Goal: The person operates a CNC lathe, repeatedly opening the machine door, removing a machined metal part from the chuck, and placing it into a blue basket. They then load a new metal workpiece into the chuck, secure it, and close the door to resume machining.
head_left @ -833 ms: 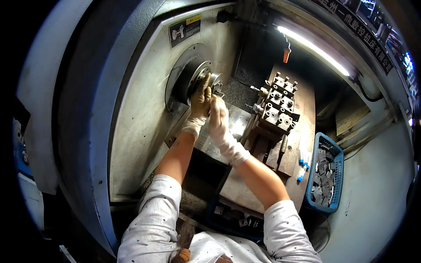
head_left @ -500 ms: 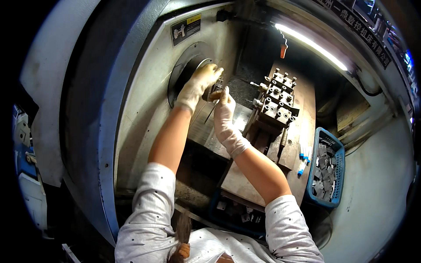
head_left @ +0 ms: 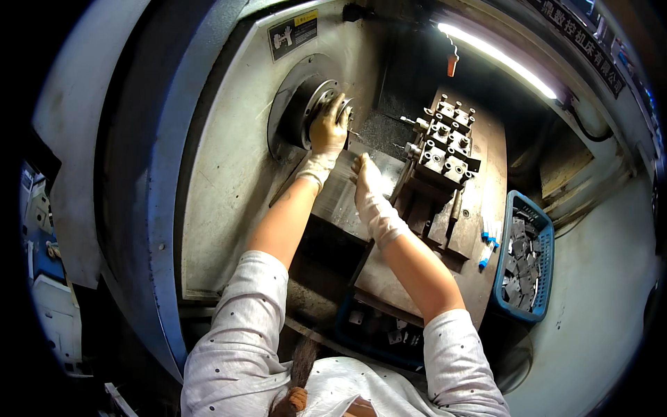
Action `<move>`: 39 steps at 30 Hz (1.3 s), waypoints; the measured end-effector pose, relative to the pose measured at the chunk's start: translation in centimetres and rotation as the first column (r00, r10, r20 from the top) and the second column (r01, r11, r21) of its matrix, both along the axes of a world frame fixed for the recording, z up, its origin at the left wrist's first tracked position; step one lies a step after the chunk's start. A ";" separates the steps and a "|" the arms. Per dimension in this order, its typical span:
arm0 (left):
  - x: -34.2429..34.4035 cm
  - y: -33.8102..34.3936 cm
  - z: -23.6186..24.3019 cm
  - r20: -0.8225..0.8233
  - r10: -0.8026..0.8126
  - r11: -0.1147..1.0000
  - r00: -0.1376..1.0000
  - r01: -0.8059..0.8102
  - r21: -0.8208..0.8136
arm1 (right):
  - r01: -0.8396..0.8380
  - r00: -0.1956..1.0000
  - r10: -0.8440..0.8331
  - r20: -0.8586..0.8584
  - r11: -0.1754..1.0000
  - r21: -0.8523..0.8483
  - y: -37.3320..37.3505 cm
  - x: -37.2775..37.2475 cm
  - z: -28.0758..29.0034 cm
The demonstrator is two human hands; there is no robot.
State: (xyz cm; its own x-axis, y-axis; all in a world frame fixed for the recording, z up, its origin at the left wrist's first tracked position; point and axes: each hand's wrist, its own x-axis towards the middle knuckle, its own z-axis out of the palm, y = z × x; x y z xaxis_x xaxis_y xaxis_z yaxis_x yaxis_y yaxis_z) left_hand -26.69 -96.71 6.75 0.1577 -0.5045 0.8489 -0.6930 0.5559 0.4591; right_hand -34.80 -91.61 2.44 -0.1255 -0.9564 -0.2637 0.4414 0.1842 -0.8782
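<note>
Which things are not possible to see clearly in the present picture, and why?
- Head view: front of the round spindle, partly covered by the left hand.
- Head view: anything inside the right hand, hidden by the hand itself.
- Head view: much of the lower container, in shadow.

We see the dark, round lathe chuck (head_left: 306,111) mounted on the pale machine wall (head_left: 226,174), facing right, its bright-rimmed front partly covered.
</note>
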 end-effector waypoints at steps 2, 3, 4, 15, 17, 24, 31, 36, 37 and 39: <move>0.2 1.5 -0.9 -0.050 -0.111 0.990 0.992 0.106 -0.094 | 0.011 0.994 -0.010 0.110 1.000 -0.008 -1.8 0.1 0.4; 0.3 2.4 -1.3 -0.049 -0.129 0.987 0.990 0.123 -0.107 | -0.009 0.987 0.007 0.162 1.000 0.010 -2.8 -0.1 0.9; 0.1 3.2 -1.9 -0.121 -0.171 0.982 0.978 0.159 -0.104 | -0.030 0.976 0.023 0.215 0.999 0.027 -3.8 -0.2 1.4; 2.5 8.6 -7.1 -0.756 -0.101 0.919 0.646 0.352 0.177 | -0.131 0.863 -0.136 -0.487 0.871 -0.474 -3.4 -0.5 1.9; 2.0 9.9 -7.0 -0.821 -0.102 0.919 0.562 0.368 0.138 | -0.244 0.500 -0.393 -0.772 0.791 -0.561 -3.6 -0.7 2.1; 1.9 13.2 -8.1 -0.681 -0.021 0.867 0.732 0.353 0.353 | -0.455 0.192 -0.313 -0.930 0.812 -0.367 -5.4 -1.0 3.2; 0.7 8.2 -10.3 -0.661 -0.071 0.862 0.747 0.379 0.335 | -0.485 0.312 -0.129 -0.941 0.830 -0.275 -5.4 -1.2 3.9; -1.1 5.3 -6.9 -0.583 0.049 0.886 0.811 0.235 0.400 | -0.489 0.352 -0.227 -0.908 0.782 -0.386 -5.2 -1.6 3.3; -1.1 4.9 -7.0 -0.622 0.092 0.859 0.778 0.254 0.445 | -0.495 0.371 -0.243 -0.896 0.765 -0.412 -5.0 -1.5 3.5; -1.9 5.2 -6.2 -0.685 0.060 0.881 0.726 0.283 0.378 | -0.528 0.333 -0.289 -0.898 0.731 -0.431 -5.0 -1.7 3.8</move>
